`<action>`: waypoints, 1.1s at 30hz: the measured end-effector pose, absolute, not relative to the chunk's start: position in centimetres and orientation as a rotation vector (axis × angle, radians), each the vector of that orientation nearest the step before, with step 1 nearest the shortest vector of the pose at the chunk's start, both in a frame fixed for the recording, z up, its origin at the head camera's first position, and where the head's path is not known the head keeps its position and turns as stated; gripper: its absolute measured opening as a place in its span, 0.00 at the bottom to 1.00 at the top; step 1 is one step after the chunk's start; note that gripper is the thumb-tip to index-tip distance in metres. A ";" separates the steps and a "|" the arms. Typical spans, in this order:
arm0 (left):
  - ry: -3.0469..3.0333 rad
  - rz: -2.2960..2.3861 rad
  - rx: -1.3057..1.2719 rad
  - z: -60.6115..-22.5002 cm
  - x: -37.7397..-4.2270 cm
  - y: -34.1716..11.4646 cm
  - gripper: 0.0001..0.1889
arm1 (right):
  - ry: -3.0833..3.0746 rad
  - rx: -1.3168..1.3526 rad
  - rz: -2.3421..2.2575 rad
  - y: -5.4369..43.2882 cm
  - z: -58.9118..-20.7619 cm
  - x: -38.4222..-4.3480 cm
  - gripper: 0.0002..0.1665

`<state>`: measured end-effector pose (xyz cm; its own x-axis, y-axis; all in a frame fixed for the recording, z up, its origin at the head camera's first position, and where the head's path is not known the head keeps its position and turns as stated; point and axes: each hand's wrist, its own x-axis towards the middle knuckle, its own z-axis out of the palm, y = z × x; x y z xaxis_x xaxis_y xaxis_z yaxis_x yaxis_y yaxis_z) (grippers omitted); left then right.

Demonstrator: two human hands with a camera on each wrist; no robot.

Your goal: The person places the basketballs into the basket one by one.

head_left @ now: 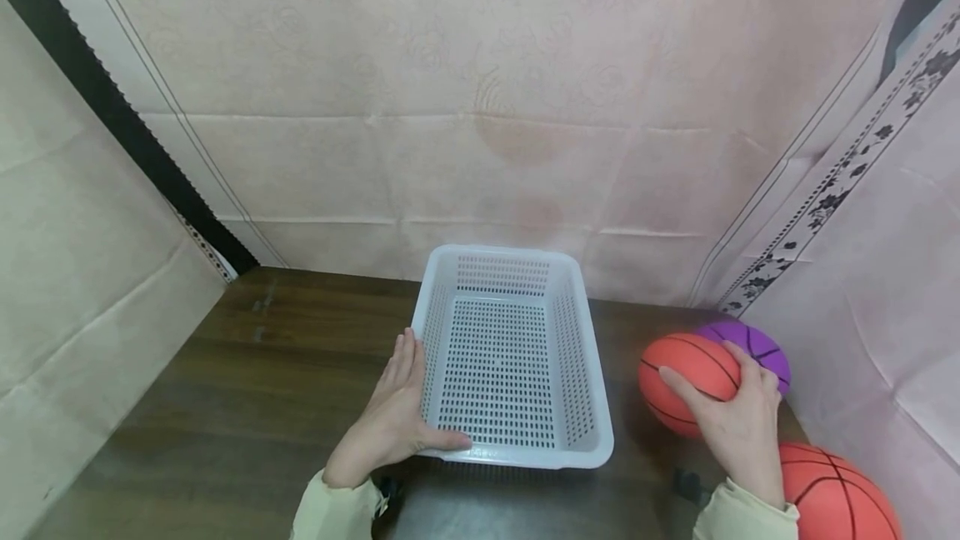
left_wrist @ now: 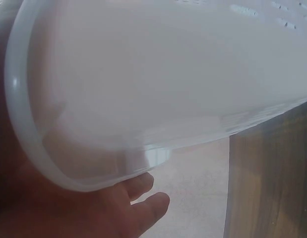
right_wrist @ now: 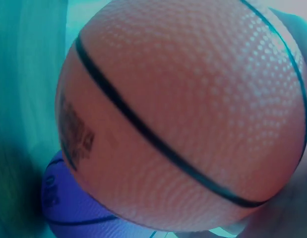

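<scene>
A white plastic basket with slotted walls and floor stands on the dark wooden table. My left hand holds its near left corner, thumb over the front rim and fingers along the outer left side. In the left wrist view, fingertips show beside the smooth basket wall. To the right of the basket, my right hand grips an orange mini basketball between thumb and fingers. That ball fills most of the right wrist view, and a purple mini basketball sits partly hidden behind it.
Another orange basketball lies at the near right, beside the right sleeve. Pale cloth walls close off the back and both sides of the wooden table. A small dark object is near the right wrist.
</scene>
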<state>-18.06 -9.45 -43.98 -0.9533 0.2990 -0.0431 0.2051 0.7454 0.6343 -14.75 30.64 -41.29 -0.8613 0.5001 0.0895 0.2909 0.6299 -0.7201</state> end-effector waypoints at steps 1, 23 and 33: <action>2.805 0.994 0.410 -44.0 -18.0 -9.5 0.79 | -2.553 -0.632 1.084 30.5 -41.2 -14.8 0.64; 2.813 0.973 0.410 -44.0 -18.1 -9.4 0.79 | -2.342 -0.497 1.262 26.7 -39.0 -14.6 0.55; 2.795 0.989 0.404 -44.0 -18.1 -9.5 0.80 | -2.364 -0.276 1.227 25.1 -39.0 -14.5 0.55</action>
<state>-18.11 -9.46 -44.04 -0.9526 0.3002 -0.0500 0.2020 0.7466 0.6338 -14.49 25.14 -38.98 -0.8743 0.3770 0.3055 -0.0327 0.5824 -0.8123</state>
